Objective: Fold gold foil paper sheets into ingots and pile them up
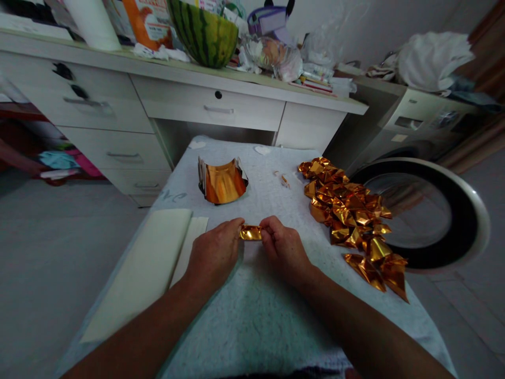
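Observation:
A small rolled piece of shiny gold foil paper (pixel 251 232) is held level between my two hands over the cloth-covered table (pixel 252 316). My left hand (pixel 216 252) pinches its left end, and my right hand (pixel 284 250) pinches its right end with the fingers closed. Beyond my left hand stands a curved stack of gold foil sheets (pixel 224 183). A long heap of folded gold foil pieces (pixel 347 205) lies to the right of my right hand. Pale paper sheets (pixel 145 268) lie beside my left forearm, partly beneath it.
Tiny scraps (pixel 284 181) lie near the table's far side. Behind it stands a white desk (pixel 213 108) with drawers, bearing a cut watermelon (pixel 205 37) and clutter. At the right is a washing machine with its round door (pixel 465 210) open beside the table.

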`<state>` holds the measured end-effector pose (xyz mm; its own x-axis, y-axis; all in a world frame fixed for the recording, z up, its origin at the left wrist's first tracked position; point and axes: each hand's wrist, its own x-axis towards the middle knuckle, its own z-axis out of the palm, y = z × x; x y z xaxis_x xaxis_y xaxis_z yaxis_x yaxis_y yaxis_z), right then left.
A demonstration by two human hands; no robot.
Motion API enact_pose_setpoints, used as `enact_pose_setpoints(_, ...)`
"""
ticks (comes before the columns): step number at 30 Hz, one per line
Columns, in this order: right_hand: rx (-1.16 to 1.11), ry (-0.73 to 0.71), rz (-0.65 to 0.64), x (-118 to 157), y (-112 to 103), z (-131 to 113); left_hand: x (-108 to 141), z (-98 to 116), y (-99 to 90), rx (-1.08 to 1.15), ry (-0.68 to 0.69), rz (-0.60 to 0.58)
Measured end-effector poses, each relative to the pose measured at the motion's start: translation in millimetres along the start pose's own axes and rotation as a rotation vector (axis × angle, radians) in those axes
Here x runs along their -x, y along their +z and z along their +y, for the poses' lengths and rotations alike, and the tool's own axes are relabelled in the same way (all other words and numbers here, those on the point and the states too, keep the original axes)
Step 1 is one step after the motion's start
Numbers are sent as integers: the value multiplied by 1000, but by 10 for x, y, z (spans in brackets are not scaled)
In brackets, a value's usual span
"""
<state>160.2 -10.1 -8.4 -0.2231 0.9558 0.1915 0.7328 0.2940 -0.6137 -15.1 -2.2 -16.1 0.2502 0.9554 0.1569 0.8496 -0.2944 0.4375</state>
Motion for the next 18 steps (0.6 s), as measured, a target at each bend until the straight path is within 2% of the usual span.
enact_pose_setpoints(7,24,-1,-32,16,-13,-22,-11,22,-20,-60,10,-18)
enact_pose_setpoints(13,55,45,21,12,-40,19,24,79,-39,-53,93,-64)
enact_pose_setpoints(18,67,19,-11,19,-7,-10,21,77,-34,-60,42,-40)
